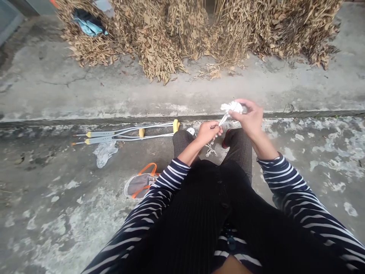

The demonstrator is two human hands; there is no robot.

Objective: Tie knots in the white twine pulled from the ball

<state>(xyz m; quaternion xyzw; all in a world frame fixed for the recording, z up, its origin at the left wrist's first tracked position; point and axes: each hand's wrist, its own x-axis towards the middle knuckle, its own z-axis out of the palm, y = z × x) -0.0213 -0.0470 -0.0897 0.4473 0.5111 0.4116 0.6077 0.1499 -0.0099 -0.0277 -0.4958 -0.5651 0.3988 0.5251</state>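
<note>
With our right grip (252, 117), we pinch a white, rounded cord bundle (233, 107). At its eight o'clock, our left grip (207, 131) pinches thin white strands (224, 120).

Left hand (207, 132) pinching; right hand (251, 117) curled, farther forward.

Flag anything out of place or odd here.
Crumpled plastic lies on the ground by the crutches, looking like stray litter. Loose white string is tangled below the left hand, unlike the neater bundle in the right hand. No spill stands out.
</note>
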